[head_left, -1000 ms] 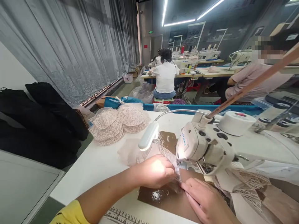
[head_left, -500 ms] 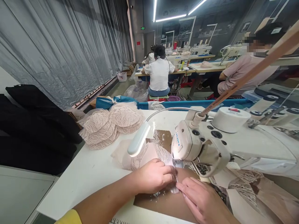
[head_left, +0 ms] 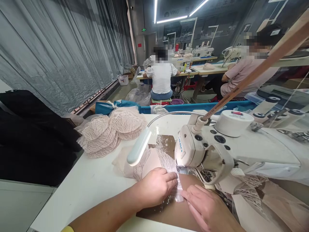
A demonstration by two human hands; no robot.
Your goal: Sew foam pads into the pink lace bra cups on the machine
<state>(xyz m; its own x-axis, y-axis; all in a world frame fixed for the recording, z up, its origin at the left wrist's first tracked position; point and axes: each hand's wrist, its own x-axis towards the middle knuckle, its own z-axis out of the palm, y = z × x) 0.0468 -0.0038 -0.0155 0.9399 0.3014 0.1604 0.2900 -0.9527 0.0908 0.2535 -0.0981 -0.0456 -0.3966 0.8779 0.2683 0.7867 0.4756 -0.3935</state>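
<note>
A pale lace fabric piece (head_left: 150,163) lies under the needle area of a white sewing machine (head_left: 191,145). My left hand (head_left: 158,187) is closed over its near part, fingers curled and pressing the lace edge just in front of the machine head. At the lower end of that edge, my right hand (head_left: 205,204) pinches the corner between fingertips and thumb. A short strip of lace shows between both hands. Beneath them is a brown plate (head_left: 159,212) on the white table (head_left: 74,187). The needle tip itself is too small to make out.
Stacked lace cups (head_left: 101,133) stand at the table's left. A lamp (head_left: 138,149) on a bendy neck hangs over the fabric. More lace pieces (head_left: 253,193) lie right of the machine, and a thread cone (head_left: 234,122) stands behind it. Two people sit at machines beyond.
The whole view has shifted slightly. My left hand's fingers have drawn a little left from the lace edge, so more of the strip shows. My right hand stays at the corner.
</note>
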